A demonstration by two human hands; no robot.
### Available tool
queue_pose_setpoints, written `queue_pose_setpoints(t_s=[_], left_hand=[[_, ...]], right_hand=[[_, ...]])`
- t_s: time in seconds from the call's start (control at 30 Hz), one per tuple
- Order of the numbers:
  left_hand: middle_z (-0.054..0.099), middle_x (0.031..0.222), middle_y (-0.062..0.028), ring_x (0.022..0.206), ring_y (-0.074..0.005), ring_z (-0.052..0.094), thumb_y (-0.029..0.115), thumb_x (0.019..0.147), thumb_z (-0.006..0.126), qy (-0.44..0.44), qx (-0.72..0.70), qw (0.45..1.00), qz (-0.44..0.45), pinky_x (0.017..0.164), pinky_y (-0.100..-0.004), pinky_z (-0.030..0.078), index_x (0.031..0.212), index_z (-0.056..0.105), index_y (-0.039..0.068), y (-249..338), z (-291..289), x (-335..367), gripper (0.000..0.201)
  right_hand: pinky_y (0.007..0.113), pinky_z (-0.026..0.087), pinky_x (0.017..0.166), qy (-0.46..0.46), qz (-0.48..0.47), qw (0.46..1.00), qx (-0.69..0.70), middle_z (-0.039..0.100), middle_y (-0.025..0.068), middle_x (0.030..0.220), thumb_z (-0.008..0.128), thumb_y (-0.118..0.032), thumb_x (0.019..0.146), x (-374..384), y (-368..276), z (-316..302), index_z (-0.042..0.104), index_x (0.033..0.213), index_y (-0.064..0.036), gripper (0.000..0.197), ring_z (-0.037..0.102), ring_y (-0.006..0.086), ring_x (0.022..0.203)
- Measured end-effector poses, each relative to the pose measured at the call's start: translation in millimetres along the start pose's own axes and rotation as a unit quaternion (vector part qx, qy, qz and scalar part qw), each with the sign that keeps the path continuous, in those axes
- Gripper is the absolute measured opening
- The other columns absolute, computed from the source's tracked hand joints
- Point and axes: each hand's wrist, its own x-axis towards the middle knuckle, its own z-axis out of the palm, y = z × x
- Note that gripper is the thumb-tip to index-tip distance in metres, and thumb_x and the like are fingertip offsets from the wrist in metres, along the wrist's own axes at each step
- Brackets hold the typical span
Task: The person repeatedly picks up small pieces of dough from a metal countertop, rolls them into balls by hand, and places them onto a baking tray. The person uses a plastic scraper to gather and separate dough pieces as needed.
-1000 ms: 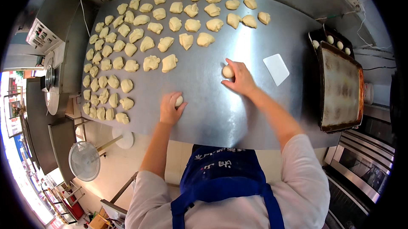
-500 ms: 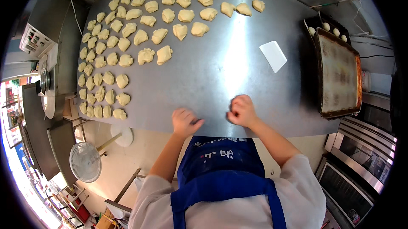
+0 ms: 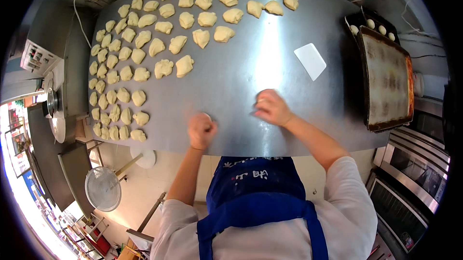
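My left hand (image 3: 202,130) is curled palm-down on the steel table near its front edge, its fingers cupped round a dough piece; only a pale sliver shows at the fingertips. Farther to the right, my right hand (image 3: 273,107) is closed the same way, slightly blurred, with a hint of pale dough under its fingers. Both forearms reach in from the front. Many rough-cut dough pieces (image 3: 164,68) lie in rows over the table's left and far side. Beyond my right hand lies a flat white dough scraper (image 3: 311,61).
At the right end of the steel table (image 3: 231,76), a dark baking tray (image 3: 388,76) rests next to another tray holding several pale round balls (image 3: 370,23). Ovens (image 3: 415,168) stand at the lower right. A white fan (image 3: 103,188) stands off the table's left front.
My right hand has moved away from me, up the table. The left hand has shifted slightly forward and left, its fingers now curled. The whole view has shifted a little.
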Motion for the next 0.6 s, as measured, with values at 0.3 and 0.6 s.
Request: queue_pose_setpoints(t_s=[0.3, 0.6], left_hand=[[0.069, 0.080, -0.0010, 0.087, -0.0277, 0.068, 0.018, 0.068, 0.092, -0.002, 0.008, 1.000, -0.028, 0.077, -0.0446, 0.055, 0.079, 0.067, 0.014, -47.1, -3.6, 51.2, 0.028], [0.070, 0.084, -0.0019, 0.086, -0.0288, 0.069, 0.019, 0.070, 0.092, -0.082, 0.006, 0.996, -0.036, 0.079, -0.0446, 0.056, 0.082, 0.068, 0.014, -20.6, 20.3, 49.0, 0.028]], right_hand=[[0.040, 0.049, 0.080, -0.097, -0.051, 0.993, -0.031, 0.065, 0.0041, 0.099, 0.087, -0.039, 0.072, 72.5, 59.8, -1.7, 0.068, 0.098, -0.0138, 0.040, 0.062, 0.0270, 0.092], [0.041, 0.052, 0.083, -0.076, -0.124, 0.989, -0.027, 0.066, 0.0015, 0.096, 0.080, -0.023, 0.077, 60.7, 18.7, 52.1, 0.064, 0.081, -0.0146, 0.019, 0.064, 0.0241, 0.094]])
